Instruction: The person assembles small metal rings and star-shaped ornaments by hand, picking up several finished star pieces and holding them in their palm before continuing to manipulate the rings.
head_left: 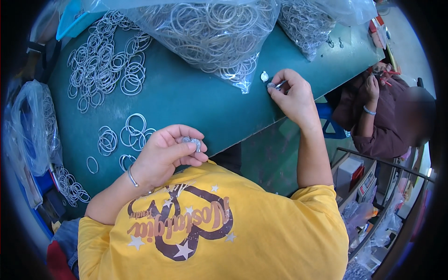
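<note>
My left hand (pixel 163 154) is held palm up over the table's near edge, fingers curled around a small clump of silvery metal pieces (pixel 192 143). Their exact kind is too small to make out. Further right, my right hand (pixel 295 95) pinches a small silvery metal piece (pixel 272 86) between thumb and fingers, close to the tabletop. Just beyond those fingertips, a small round metal piece (pixel 264 76) lies alone on the green table (pixel 210 112). Loose metal rings (pixel 134 132) lie in groups left of my left hand.
A big heap of metal rings (pixel 105 60) covers the far left. Clear plastic bags full of rings (pixel 219 37) and smaller metal parts (pixel 308 28) stand at the back. Another bag (pixel 35 126) hangs at left. A co-worker (pixel 382 107) sits at right, beside a shelf (pixel 368 182).
</note>
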Demonstrator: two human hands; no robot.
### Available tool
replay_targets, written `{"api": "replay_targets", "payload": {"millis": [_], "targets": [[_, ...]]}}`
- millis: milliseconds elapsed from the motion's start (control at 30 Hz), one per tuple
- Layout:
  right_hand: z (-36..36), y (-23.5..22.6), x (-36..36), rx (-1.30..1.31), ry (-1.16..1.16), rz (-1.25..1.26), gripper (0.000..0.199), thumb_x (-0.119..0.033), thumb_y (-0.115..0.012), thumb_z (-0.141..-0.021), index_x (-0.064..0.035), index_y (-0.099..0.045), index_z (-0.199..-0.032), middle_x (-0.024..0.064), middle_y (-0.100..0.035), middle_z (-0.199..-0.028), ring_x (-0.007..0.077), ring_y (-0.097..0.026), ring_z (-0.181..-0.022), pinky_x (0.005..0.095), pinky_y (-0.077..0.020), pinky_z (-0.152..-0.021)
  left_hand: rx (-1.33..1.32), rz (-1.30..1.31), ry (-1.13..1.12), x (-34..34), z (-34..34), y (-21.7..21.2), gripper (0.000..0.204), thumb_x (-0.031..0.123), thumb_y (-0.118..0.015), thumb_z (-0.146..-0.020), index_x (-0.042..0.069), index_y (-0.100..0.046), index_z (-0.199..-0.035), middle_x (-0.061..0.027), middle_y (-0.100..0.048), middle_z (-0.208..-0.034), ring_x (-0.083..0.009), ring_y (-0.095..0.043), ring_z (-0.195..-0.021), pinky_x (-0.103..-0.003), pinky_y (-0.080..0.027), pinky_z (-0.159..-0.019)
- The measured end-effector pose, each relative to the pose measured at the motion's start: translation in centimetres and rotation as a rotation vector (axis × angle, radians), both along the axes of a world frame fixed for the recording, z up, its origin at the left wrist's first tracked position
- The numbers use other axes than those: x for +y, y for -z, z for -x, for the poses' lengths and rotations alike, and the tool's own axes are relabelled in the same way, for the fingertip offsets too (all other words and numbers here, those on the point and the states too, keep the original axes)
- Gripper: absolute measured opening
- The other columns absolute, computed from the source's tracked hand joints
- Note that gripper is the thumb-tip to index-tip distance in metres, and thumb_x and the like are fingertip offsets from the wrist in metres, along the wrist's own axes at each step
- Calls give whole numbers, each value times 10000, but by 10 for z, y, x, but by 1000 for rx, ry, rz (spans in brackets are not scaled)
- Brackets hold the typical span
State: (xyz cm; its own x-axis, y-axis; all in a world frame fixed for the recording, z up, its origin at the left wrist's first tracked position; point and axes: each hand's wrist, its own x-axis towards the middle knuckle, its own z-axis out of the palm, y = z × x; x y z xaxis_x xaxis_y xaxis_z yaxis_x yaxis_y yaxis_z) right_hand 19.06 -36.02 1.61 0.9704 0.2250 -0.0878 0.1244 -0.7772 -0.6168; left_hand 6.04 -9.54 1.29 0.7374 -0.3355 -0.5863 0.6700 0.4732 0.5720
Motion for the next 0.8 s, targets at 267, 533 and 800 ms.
{"api": "replay_targets", "payload": {"millis": [267, 533, 800], "targets": [[-23, 8, 4, -126, -215, 0, 175, -94, -671, -729, -56, -644, -897, 144, -598, -834, 318, -595, -816, 392, -480, -731, 14, 7, -17, -1, 0, 3, 175, -26, -556, -848, -35, -555, -1023, -158, -638, -897, -215, -668, -759, -279, -572, -665], [-21, 10, 12, -222, -251, 41, 222, -51, -682, -730, -27, -572, -921, 144, -564, -882, 314, -591, -838, 368, -480, -742, -26, -26, -36, 0, -1, -3, 155, -5, -534, -874, -25, -557, -1026, -160, -645, -910, -220, -672, -789, -284, -575, -686], [-21, 4, 15, -122, -297, 78, 205, -89, -705, -726, -27, -574, -871, 132, -539, -909, 322, -566, -870, 379, -464, -759, -19, -19, -3, -2, 0, -2, 160, 0, -541, -872, -30, -558, -1028, -159, -650, -904, -214, -673, -786, -279, -575, -685]]}}
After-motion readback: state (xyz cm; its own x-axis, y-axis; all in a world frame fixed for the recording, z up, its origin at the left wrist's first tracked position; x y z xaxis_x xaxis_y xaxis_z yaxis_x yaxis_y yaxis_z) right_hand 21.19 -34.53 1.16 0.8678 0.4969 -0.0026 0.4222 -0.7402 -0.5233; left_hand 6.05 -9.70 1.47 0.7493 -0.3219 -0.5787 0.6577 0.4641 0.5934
